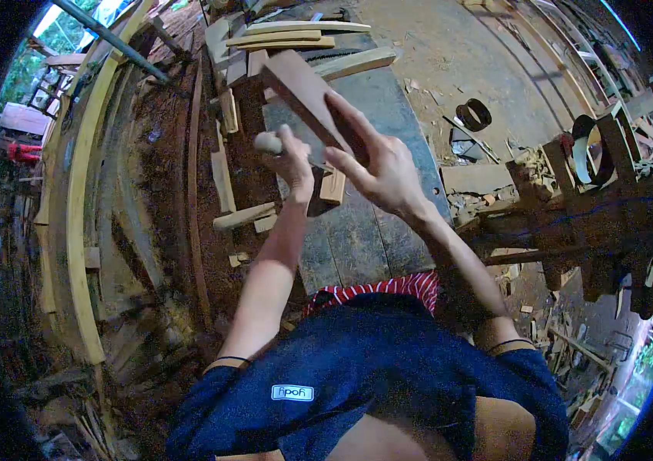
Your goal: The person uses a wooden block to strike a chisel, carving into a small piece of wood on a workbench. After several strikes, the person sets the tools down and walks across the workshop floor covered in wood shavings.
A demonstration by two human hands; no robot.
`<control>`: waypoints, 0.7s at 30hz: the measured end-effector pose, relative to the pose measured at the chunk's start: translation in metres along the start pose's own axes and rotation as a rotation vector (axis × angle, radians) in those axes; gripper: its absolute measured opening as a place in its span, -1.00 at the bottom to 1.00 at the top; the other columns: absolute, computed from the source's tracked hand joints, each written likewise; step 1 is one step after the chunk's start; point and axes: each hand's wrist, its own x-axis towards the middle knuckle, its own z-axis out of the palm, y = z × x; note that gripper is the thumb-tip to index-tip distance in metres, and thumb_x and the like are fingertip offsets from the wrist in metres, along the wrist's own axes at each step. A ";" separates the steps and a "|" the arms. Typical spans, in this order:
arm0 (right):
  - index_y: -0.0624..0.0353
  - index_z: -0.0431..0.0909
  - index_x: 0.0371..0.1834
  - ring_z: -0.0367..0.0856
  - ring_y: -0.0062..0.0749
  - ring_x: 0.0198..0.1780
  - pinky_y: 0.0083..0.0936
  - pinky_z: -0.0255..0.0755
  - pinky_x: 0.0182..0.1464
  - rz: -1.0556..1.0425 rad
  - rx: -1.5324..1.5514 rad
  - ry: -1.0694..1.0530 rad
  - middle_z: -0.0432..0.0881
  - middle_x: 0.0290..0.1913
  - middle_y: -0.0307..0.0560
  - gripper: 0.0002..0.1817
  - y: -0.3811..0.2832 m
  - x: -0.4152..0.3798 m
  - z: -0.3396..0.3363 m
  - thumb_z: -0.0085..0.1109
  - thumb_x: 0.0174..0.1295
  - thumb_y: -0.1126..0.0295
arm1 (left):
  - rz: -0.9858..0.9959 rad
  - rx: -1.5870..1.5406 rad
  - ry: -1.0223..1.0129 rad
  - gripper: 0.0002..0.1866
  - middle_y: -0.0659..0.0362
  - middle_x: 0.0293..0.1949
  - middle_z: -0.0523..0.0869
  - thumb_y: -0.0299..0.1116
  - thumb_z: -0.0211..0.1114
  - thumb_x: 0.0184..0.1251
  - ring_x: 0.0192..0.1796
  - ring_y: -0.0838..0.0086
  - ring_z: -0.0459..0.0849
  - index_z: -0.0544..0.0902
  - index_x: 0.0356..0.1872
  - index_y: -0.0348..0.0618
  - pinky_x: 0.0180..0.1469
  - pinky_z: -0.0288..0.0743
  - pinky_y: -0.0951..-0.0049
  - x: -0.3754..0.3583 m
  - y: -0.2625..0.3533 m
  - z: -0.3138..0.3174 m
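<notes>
My right hand (pixel 388 169) is wrapped over the near end of a long brown wooden block (pixel 301 86), thumb on one side and fingers on the other. The block slants away to the upper left above the bench. To its left, my left hand (pixel 295 165) is closed around a pale, round-ended handle (pixel 268 143); the rest of that tool is hidden. A small light wood block (pixel 332 185) lies on the workbench (pixel 342 246) between my wrists.
Several wood strips (pixel 295 38) and a toothed saw blade (pixel 334 55) lie at the bench's far end. Offcuts (pixel 245 216) sit along its left edge. A long yellowish beam (pixel 79 200) runs at left. A dark ring (pixel 473 114) rests on the dirt floor at right.
</notes>
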 end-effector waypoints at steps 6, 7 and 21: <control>-0.15 0.21 0.58 0.68 0.08 0.17 -0.18 0.52 0.21 0.189 0.220 0.078 0.64 0.22 0.21 -0.23 0.051 -0.036 0.004 0.21 0.33 -0.07 | 0.191 0.024 0.073 -0.65 0.29 -0.62 0.54 -0.10 0.42 0.39 -0.63 0.59 0.47 0.48 -0.38 -0.08 -0.59 0.32 0.47 -0.029 0.015 0.015; -0.13 0.21 0.58 0.63 0.03 0.26 -0.23 0.47 0.28 0.206 0.181 0.080 0.59 0.30 0.18 -0.23 0.052 -0.041 0.000 0.22 0.34 -0.04 | 0.134 0.098 0.046 -0.67 0.30 -0.62 0.54 -0.13 0.42 0.40 -0.63 0.60 0.46 0.48 -0.37 -0.08 -0.59 0.30 0.50 -0.046 0.045 0.025; -0.13 0.20 0.59 0.55 -0.05 0.36 -0.27 0.39 0.35 0.313 0.259 0.091 0.51 0.40 0.08 -0.23 0.078 -0.071 0.002 0.24 0.34 0.01 | 0.200 0.185 -0.222 -0.76 0.38 -0.56 0.47 -0.32 0.33 0.44 -0.58 0.73 0.39 0.45 -0.36 -0.09 -0.57 0.27 0.60 -0.044 0.051 0.028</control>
